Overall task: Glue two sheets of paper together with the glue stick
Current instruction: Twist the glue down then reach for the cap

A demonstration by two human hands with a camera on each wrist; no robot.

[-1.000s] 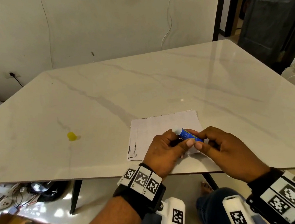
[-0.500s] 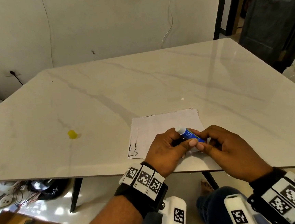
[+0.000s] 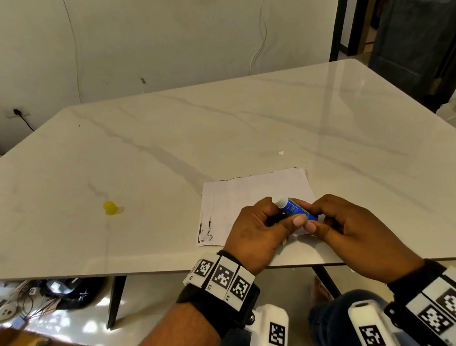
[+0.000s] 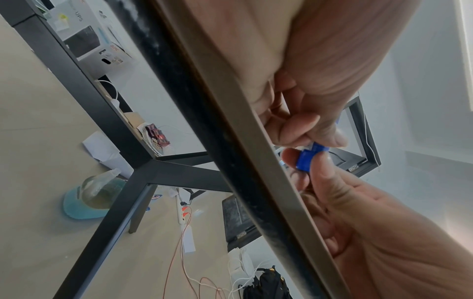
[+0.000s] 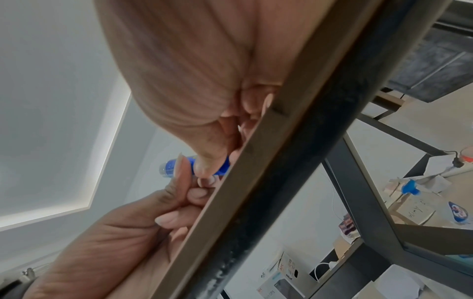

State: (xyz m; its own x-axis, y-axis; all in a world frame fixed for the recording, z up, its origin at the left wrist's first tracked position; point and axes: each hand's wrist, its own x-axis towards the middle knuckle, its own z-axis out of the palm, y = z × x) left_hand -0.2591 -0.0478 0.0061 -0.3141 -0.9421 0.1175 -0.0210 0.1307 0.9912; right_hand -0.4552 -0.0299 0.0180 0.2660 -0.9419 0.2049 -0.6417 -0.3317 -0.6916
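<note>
A white paper sheet with dark print at its near-left corner lies flat on the marble table, near the front edge. I cannot tell whether a second sheet lies under it. Just above the sheet both hands hold a blue glue stick, uncapped, its white tip pointing up and left. My left hand pinches the upper barrel between thumb and fingers. My right hand pinches the lower end. A small yellow cap stands on the table far to the left.
The table's front edge runs just under both wrists. A tiny white scrap lies beyond the paper. Cables, boxes and a bag crowd the floor under the table. A dark door stands at the right.
Both hands keep their hold on the glue stick over the near part of the paper. The stick's tip has edged slightly away from me.
</note>
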